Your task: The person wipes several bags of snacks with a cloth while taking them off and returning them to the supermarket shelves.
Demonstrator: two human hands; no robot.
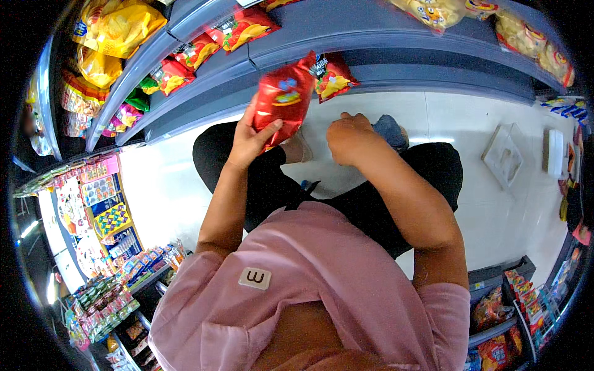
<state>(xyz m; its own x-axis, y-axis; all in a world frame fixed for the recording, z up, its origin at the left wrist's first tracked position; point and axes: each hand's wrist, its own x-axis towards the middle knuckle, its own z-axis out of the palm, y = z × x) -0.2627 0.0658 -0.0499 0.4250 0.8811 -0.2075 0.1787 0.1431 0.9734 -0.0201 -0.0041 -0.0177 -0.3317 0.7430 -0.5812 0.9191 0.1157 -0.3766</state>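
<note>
My left hand [253, 137] grips a shiny red snack bag [284, 103], held upright before the lower shelf. Just behind the bag's right side, another red chip bag [335, 79] with yellow chips pictured stands at the shelf edge. My right hand [350, 139] hovers over the floor to the right of the held bag, its fingers curled; whether anything small is inside them cannot be told. More red chip bags [243, 28] line the shelf at the upper left.
Grey shelf edges [394, 41] curve across the front. Yellow snack bags [123, 28] hang over at the upper left, pale ones [519, 35] at the upper right. A white diamond-shaped object [503, 157] lies on the tiled floor to the right. Racks of packaged goods [104, 306] stand behind me.
</note>
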